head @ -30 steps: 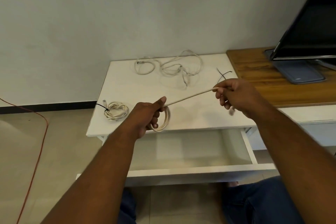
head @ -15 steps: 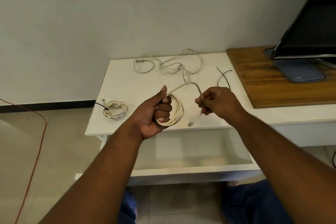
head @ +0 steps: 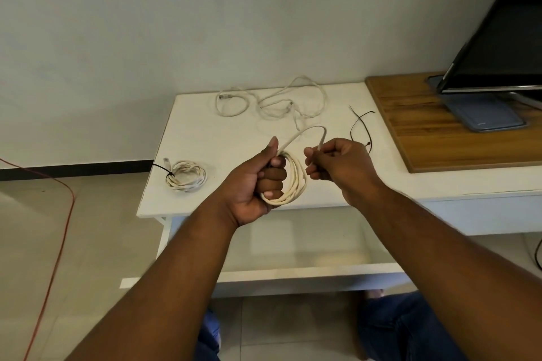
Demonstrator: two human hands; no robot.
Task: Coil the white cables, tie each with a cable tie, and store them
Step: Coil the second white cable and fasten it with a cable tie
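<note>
- The white cable coil [head: 293, 182] is held in the air over the near edge of the white tabletop [head: 205, 132], several loops gathered into 1 ring.
- The left hand [head: 252, 184] grips the coil, its fingers [head: 274, 176] curled through the ring and the thumb raised along the strand.
- From the coil's top a short free tail [head: 308, 130] arches up and over to the right hand [head: 343, 164], just right of the coil. That hand's fingers [head: 315, 168] pinch the tail near its end; the plug is hidden.
- The cable looks light and springy: soft enough to bend, but likely to unwind if let go. A hold across all the loops at 1 spot seems best while the tail is laid in, since the smooth jacket may slip.
- Right of the coil and a little farther back, thin black cable ties [head: 359, 126] lie on the tabletop; their count is unclear.
- Behind the coil, toward the wall, a loose white cable [head: 272, 102] sprawls uncoiled.
- Left of the coil, a tied coil [head: 186, 175] bound with a black tie lies near the tabletop's edge.
- Below the coil, a white drawer [head: 293, 275] stands pulled open.
- Far right of the coil, a wooden board [head: 410, 132] carries a dark monitor [head: 504, 38].
- Far left of the coil, a red cord [head: 63, 214] trails over the tiled floor [head: 102, 243], and behind it all is a pale wall [head: 176, 23].
</note>
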